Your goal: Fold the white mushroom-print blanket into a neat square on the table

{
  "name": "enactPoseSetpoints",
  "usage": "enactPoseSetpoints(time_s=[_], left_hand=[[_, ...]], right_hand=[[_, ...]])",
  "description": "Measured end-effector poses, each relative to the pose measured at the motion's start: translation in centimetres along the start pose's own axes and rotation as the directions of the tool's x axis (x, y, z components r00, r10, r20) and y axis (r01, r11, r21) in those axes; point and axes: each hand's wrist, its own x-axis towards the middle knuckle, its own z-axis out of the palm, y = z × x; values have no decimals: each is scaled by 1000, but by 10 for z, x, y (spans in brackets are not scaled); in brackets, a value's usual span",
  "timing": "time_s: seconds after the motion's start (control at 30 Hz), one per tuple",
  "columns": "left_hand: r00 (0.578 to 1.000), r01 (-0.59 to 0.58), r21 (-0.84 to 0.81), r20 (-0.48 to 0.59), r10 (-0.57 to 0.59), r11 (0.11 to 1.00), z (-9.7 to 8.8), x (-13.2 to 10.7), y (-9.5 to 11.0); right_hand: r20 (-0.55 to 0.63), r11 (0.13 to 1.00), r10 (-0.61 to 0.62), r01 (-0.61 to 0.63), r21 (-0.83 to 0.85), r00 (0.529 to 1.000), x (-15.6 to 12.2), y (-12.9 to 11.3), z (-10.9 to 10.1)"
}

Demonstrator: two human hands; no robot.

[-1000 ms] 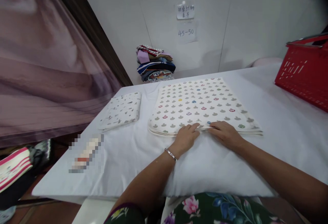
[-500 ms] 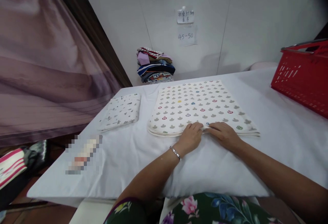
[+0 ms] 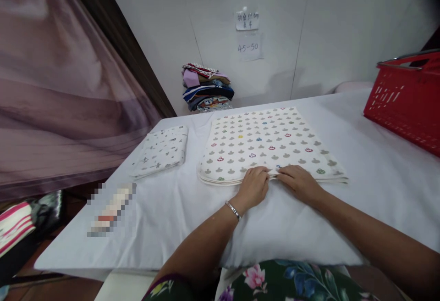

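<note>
Head view: a pale panelled wall (image 3: 330,25) closes off the back of the room, and a mauve curtain (image 3: 68,85) hangs down the left side. In front spreads the surface (image 3: 165,227), draped in white fabric that creases towards the near edge. A red basket (image 3: 405,103) stands at its far right. The mushroom-print cloth (image 3: 254,142) lies flat in layers at the middle, with a smaller folded cloth (image 3: 161,149) to its left, apart from it. A fabric pile (image 3: 208,90) sits behind the far edge. The left-hand grip (image 3: 253,186) and right-hand grip (image 3: 299,184) curl at the cloth's near edge, fingers on top (whether they pinch the layers, I cannot tell). Smallest come the paper notes (image 3: 248,35) on the wall and a silver bracelet (image 3: 233,210). Compared with a second ago, the fingertips sit slightly closer together; the cloth lies as it did.
</note>
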Motion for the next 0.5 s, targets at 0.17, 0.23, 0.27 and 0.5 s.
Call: enactPoseSetpoints(time_s=[0.17, 0.23, 0.27, 0.5], left_hand=[[997, -38, 78, 69, 33, 996, 1, -1, -1], [994, -60, 100, 95, 51, 993, 2, -2, -2], [993, -62, 109, 103, 51, 992, 3, -2, -3], [995, -17, 199, 99, -3, 980, 6, -2, -5]], right_hand=[[40, 997, -42, 39, 62, 998, -3, 6, -5], [65, 995, -44, 38, 96, 997, -4, 7, -7], [75, 993, -43, 34, 112, 996, -4, 8, -7], [96, 984, 22, -38, 174, 995, 1, 5, -12]])
